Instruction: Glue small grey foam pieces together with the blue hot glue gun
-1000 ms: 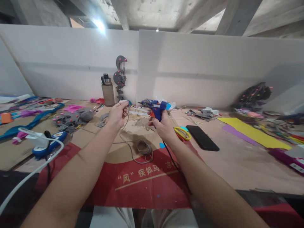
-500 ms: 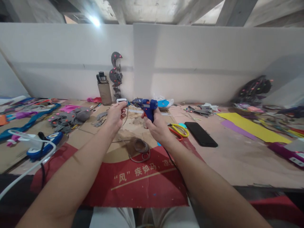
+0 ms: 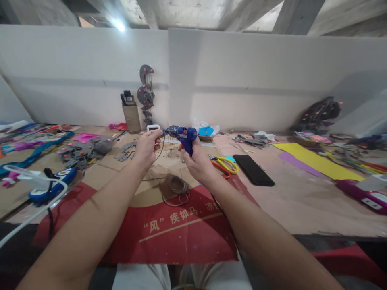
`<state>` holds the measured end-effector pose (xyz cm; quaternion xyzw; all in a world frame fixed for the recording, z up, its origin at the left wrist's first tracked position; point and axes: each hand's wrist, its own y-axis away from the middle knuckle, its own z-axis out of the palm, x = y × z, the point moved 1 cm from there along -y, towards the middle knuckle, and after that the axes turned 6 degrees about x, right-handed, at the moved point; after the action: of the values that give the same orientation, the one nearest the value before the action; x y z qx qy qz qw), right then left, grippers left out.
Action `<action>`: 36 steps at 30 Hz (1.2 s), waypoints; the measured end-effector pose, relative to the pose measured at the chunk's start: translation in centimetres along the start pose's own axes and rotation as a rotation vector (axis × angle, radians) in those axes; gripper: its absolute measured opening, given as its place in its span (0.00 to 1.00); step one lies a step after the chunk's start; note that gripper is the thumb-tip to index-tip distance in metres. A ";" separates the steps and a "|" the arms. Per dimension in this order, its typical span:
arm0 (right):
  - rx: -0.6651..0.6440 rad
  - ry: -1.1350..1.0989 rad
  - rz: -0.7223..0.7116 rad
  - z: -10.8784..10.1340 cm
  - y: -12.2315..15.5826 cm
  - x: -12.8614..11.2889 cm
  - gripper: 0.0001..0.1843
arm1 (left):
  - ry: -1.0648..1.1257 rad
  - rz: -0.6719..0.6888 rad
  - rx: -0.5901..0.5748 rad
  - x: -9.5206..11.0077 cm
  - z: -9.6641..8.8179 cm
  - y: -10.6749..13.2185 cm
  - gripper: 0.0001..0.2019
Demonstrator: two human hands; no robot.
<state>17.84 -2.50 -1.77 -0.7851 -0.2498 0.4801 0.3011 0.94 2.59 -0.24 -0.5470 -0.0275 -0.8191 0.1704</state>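
Note:
My right hand (image 3: 198, 163) is wrapped round the handle of a blue hot glue gun (image 3: 182, 134), held above the table with its nozzle pointing left. My left hand (image 3: 147, 146) is closed in a pinch on a thin grey wire (image 3: 159, 151) and a small white piece (image 3: 152, 127) right at the nozzle tip. The wire hangs down from that hand to a coil (image 3: 176, 188) lying on the cardboard (image 3: 181, 229) below. The gun's black cord runs back under my right forearm.
Yellow and orange scissors (image 3: 224, 165) and a black phone (image 3: 253, 175) lie right of my hands. A bottle (image 3: 130, 116) and a grey hanging ornament (image 3: 145, 92) stand at the white back wall. Grey felt pieces (image 3: 86, 148) and a blue tool (image 3: 51, 185) lie left, yellow sheet (image 3: 317, 163) right.
Both hands have drawn closer together, the glue gun's nozzle moving left up to the pinched wire. The view has shifted slightly.

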 end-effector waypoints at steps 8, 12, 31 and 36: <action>0.008 0.070 -0.007 0.1 0.0 0.1 0.16 | -0.025 0.023 0.010 0.3 0.1 0.3 0.10; -0.009 0.073 0.014 0.0 0.0 0.0 0.18 | -0.023 0.041 0.012 0.7 0.0 0.4 0.09; -0.008 0.081 0.020 0.0 0.0 -0.3 0.22 | -0.050 0.033 -0.007 0.6 0.1 0.5 0.08; -0.028 0.075 0.029 -0.1 0.1 -0.4 0.22 | -0.040 0.051 0.022 1.0 -0.1 0.2 0.08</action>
<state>17.79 -2.85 -1.55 -0.8101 -0.2337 0.4511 0.2925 0.59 2.13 0.56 -0.5619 -0.0263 -0.8031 0.1966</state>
